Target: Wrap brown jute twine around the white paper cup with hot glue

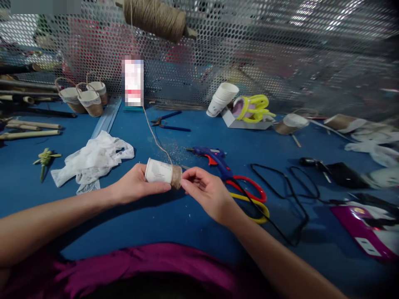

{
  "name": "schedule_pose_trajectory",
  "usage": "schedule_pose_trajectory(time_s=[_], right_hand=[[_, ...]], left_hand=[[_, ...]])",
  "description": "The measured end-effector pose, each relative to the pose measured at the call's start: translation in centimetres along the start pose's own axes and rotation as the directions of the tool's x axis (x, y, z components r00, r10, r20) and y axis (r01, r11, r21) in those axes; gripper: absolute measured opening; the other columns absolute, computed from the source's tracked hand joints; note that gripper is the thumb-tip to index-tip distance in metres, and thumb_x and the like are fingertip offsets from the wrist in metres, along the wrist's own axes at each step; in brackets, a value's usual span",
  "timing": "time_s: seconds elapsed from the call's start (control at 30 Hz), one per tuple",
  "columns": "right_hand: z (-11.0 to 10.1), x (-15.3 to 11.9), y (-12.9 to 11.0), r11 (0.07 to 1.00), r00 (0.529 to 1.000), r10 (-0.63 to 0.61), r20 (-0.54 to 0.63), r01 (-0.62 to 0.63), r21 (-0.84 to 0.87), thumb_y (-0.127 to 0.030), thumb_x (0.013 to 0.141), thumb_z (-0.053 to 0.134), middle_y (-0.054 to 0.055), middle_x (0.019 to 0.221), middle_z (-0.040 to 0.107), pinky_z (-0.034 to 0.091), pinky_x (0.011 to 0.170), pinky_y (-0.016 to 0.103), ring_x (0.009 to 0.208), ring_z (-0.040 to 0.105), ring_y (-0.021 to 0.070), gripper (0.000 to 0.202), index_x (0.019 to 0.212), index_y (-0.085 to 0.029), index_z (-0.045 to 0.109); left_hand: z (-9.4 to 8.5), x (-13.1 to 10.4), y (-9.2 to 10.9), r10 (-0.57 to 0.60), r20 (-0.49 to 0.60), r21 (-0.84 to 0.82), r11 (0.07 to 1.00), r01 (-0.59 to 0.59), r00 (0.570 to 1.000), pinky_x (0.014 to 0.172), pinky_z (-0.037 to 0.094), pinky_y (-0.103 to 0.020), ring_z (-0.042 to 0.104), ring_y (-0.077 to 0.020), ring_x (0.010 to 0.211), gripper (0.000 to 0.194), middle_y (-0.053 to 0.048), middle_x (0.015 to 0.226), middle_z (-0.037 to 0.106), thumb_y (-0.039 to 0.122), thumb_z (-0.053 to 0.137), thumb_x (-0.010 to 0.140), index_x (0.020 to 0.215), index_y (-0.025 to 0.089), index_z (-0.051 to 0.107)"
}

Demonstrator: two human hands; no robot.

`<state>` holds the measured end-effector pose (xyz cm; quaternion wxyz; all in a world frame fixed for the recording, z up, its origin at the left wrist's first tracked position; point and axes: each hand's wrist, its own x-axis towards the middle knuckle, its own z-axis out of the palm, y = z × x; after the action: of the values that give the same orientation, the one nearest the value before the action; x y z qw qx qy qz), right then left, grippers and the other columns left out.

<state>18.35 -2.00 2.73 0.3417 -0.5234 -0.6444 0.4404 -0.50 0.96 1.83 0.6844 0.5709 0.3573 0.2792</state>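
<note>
My left hand (137,185) is wrapped round a white paper cup (158,172) that lies on its side above the blue table. Jute twine (176,176) is wound round the cup's right end. From there a strand (155,137) runs up toward a large twine spool (154,18) mounted on the mesh. My right hand (207,191) is closed at the wound end, thumb and fingers pinched against the cup's edge; whether they grip the twine or the cup is hidden. Just right of it are a blue glue gun (212,158) and scissors (262,203) with red and yellow handles.
White lace (96,158) lies left, with twine-wrapped baskets (90,104) and sticks (34,124) behind. Pliers (171,124) rest mid-table. Stacked paper cups (222,99) lean on a box (246,121) of yellow ribbon (257,104). A black cord (293,203) loops toward a purple power strip (358,232).
</note>
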Motion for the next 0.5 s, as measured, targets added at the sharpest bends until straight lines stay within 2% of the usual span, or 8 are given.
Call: schedule_pose_trajectory(time_s=[0.1,0.23,0.33,0.43,0.5], right_hand=[[-0.16,0.06,-0.05,0.999,1.000,0.027,0.013,-0.027,0.024,-0.030,0.075,0.053,0.000,0.070,0.053,0.044,0.060,0.026,0.062,0.052,0.0107,0.015,0.082,-0.017,0.049],[0.24,-0.07,-0.12,0.999,0.999,0.041,0.031,-0.042,0.033,-0.028,0.074,0.053,-0.002,0.067,0.049,0.041,0.055,0.024,0.059,0.048,0.0093,0.012,0.074,-0.018,0.046],[0.45,-0.19,-0.18,1.000,1.000,0.010,0.020,-0.010,0.007,-0.025,0.074,0.053,-0.003,0.065,0.046,0.040,0.054,0.024,0.057,0.044,0.0088,0.010,0.072,-0.019,0.045],[0.18,-0.11,-0.21,0.996,0.999,-0.039,0.018,0.041,-0.079,-0.024,0.073,0.053,-0.002,0.067,0.048,0.040,0.057,0.025,0.061,0.045,0.0097,0.010,0.070,-0.019,0.046],[-0.23,0.09,-0.27,0.992,0.999,-0.044,0.021,0.046,-0.119,-0.026,0.073,0.055,0.000,0.071,0.052,0.043,0.061,0.026,0.063,0.049,0.0109,0.010,0.072,-0.019,0.047]], left_hand=[[0.30,-0.11,-0.24,0.015,-0.022,0.002,1.000,-0.015,1.000,0.070,0.045,-0.023,0.061,-0.0141,0.074,0.018,-0.003,0.082,0.070,0.021,0.065,0.067,0.083,0.012,0.068],[0.63,-0.50,-0.41,-0.002,-0.049,-0.016,1.000,0.001,0.999,0.065,0.044,-0.022,0.060,-0.0143,0.071,0.017,-0.002,0.078,0.069,0.020,0.065,0.068,0.081,0.012,0.068],[0.64,-0.43,-0.21,-0.051,-0.078,-0.146,0.988,0.039,0.996,0.069,0.044,-0.023,0.060,-0.0140,0.072,0.018,-0.002,0.079,0.069,0.020,0.067,0.065,0.082,0.013,0.068],[0.57,-0.07,0.22,-0.141,-0.099,-0.339,0.936,0.099,0.985,0.071,0.044,-0.024,0.060,-0.0135,0.069,0.020,-0.003,0.076,0.069,0.018,0.069,0.062,0.081,0.013,0.067],[0.55,0.14,0.44,-0.164,-0.097,-0.381,0.917,0.115,0.982,0.072,0.044,-0.025,0.059,-0.0132,0.067,0.019,-0.003,0.074,0.069,0.016,0.068,0.061,0.079,0.012,0.067]])
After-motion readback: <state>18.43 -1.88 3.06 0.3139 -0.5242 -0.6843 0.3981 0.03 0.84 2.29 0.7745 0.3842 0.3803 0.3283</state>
